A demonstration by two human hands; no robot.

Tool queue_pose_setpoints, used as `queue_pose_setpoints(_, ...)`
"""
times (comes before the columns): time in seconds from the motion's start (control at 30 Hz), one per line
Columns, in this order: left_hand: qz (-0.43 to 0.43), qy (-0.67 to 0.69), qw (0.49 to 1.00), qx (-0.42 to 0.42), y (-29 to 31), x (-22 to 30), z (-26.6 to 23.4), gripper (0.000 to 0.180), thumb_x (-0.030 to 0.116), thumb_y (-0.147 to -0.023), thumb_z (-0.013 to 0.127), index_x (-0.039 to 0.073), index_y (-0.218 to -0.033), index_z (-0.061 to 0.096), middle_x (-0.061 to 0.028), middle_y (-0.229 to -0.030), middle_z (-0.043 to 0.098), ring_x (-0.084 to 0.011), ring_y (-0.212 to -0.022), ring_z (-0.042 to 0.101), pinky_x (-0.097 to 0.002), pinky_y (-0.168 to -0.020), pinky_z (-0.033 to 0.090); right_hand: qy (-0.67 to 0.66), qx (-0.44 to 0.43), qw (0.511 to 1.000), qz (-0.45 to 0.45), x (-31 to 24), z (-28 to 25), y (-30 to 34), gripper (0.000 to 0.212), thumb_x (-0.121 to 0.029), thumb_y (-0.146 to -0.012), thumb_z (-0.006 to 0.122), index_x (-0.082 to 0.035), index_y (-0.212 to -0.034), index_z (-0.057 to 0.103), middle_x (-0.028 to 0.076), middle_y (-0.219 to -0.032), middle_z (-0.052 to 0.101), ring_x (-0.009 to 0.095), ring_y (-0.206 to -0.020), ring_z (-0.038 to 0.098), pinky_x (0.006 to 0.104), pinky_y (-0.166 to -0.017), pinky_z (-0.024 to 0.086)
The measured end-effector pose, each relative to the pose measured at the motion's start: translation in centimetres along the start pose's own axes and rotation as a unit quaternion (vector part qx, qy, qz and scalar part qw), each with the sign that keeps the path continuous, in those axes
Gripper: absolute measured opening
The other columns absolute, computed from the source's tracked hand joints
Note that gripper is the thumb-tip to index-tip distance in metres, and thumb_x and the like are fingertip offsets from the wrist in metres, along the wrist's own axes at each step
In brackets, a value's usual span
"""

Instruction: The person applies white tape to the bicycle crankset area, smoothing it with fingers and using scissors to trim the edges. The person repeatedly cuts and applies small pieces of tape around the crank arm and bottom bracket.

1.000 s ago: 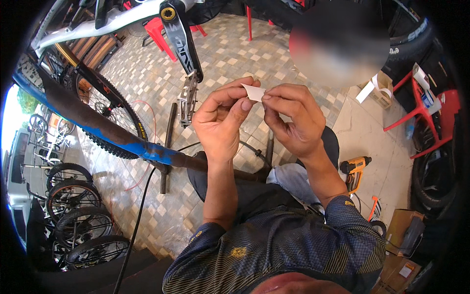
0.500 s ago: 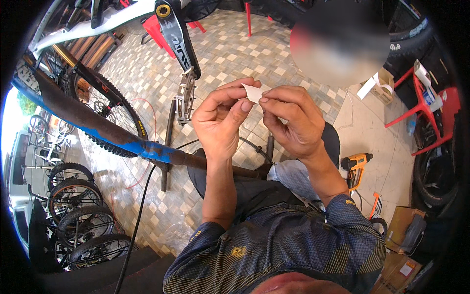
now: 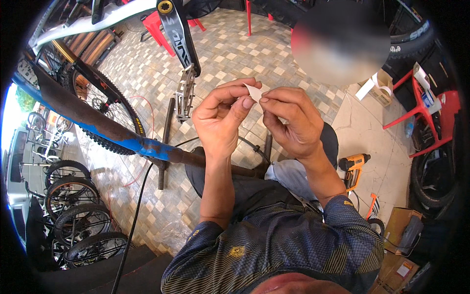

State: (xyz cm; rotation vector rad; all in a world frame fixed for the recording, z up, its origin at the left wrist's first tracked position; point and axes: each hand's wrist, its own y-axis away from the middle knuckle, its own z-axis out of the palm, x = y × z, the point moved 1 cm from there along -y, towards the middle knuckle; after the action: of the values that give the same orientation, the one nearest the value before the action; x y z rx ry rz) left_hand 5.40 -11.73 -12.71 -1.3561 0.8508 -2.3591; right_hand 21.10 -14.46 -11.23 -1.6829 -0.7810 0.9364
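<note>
Between my two hands is a small white piece of thin sheet (image 3: 254,92), pointed at its upper left; I cannot tell whether it is paper or film. My left hand (image 3: 220,115) pinches its left side between thumb and fingers. The fingertips of my right hand (image 3: 293,115) are closed on its right edge. Just left of my hands hangs a metal bicycle pedal (image 3: 184,95) on a dark crank arm (image 3: 177,36). A worn blue and brown stand tube (image 3: 132,143) runs below it toward my lap.
A white bicycle frame (image 3: 78,30) and its front wheel (image 3: 105,93) fill the upper left. On the floor to my right lies an orange and black heat gun (image 3: 355,169). Farther right are a red chair (image 3: 431,115) and a cardboard box (image 3: 404,228). Several bicycles (image 3: 73,196) stand at far left.
The white piece has turned slightly and looks narrower, its point more upright. Both hands keep their pinch on it and have hardly moved.
</note>
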Motion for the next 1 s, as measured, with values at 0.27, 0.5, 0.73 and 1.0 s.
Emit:
queue_pose_setpoints(0.27, -0.008, -0.016, 1.0, 0.0, 0.1, 0.4, 0.3, 0.013, -0.003, -0.094, 0.07, -0.009, -0.105, 0.067, -0.0298, -0.128, 0.065, -0.0392, -0.114, 0.068, -0.0455, -0.096, 0.06, 0.022, 0.003, 1.0, -0.008, 0.1, 0.0, 0.1, 0.037, 0.009, -0.069, 0.082, -0.006, -0.101, 0.071, 0.007, -0.1, 0.07, 0.024, -0.086, 0.07, 0.033, -0.071, 0.056)
queue_pose_setpoints(0.5, -0.013, -0.044, 0.999, -0.011, -0.2, 0.6, 0.5, 0.013, -0.009, -0.089, 0.072, -0.004, -0.102, 0.07, -0.0189, -0.129, 0.064, -0.0251, -0.118, 0.064, -0.038, -0.099, 0.054, -0.12, -0.034, 0.973, 0.193, -0.4, -0.5, -0.3, 0.029, -0.009, -0.08, 0.084, -0.005, -0.106, 0.073, 0.009, -0.103, 0.073, 0.022, -0.093, 0.071, 0.03, -0.075, 0.056)
queue_pose_setpoints(0.73, 0.011, -0.134, 0.991, -0.022, -0.1, 0.5, 1.1, 0.014, -0.009, -0.088, 0.074, -0.004, -0.101, 0.071, -0.0153, -0.133, 0.056, -0.0278, -0.123, 0.062, -0.0376, -0.102, 0.054, -0.209, -0.031, 0.927, 0.311, 0.2, -0.5, -0.2, 0.02, -0.012, -0.09, 0.079, -0.001, -0.106, 0.071, 0.007, -0.1, 0.074, 0.013, -0.091, 0.07, 0.028, -0.077, 0.057)
queue_pose_setpoints(1.0, -0.011, 0.045, 0.997, 0.068, 0.6, -1.1, 1.9, 0.009, -0.008, -0.091, 0.072, -0.003, -0.097, 0.068, -0.0098, -0.12, 0.055, -0.029, -0.124, 0.06, -0.0397, -0.095, 0.057, -0.358, 0.046, 0.839, 0.408, 1.0, 0.5, 0.5, 0.014, -0.007, -0.099, 0.069, 0.003, -0.104, 0.061, 0.009, -0.095, 0.072, 0.011, -0.083, 0.069, 0.0266, -0.072, 0.058)
